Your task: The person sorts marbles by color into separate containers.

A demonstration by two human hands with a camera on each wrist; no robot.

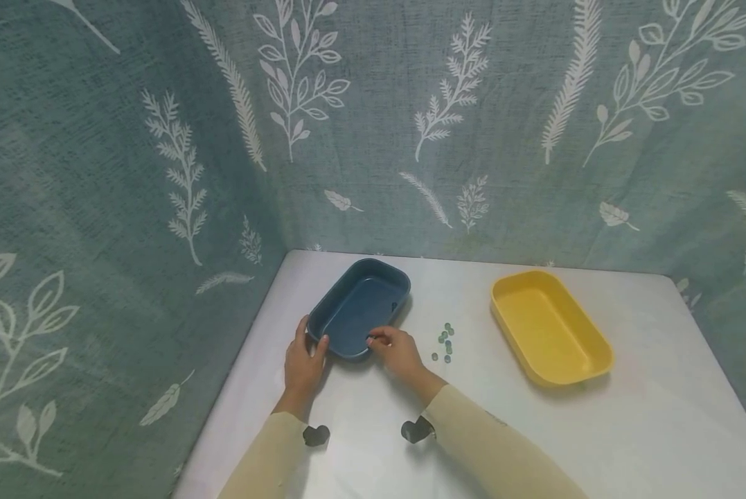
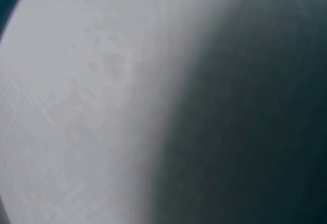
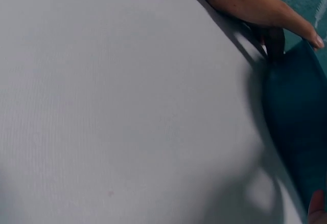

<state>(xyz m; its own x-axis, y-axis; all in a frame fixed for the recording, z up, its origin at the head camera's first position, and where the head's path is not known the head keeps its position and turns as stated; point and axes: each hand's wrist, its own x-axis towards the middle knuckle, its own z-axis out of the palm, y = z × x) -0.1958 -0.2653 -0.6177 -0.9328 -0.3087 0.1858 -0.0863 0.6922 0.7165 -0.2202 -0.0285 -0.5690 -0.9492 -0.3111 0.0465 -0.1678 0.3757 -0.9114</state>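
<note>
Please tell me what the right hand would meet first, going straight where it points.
The right hand would probably meet the left inner wall of the blue tray; its height is unclear, so it might pass above.

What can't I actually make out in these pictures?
- Head view: whether the right hand pinches anything; its own fingers cover the spot.
- Head view: the exact shape of the small greenish pieces; too small.
- Right wrist view: the rest of the blue tray; cut off by the right edge.
- Left wrist view: what the large dark shape is; too blurred.
</note>
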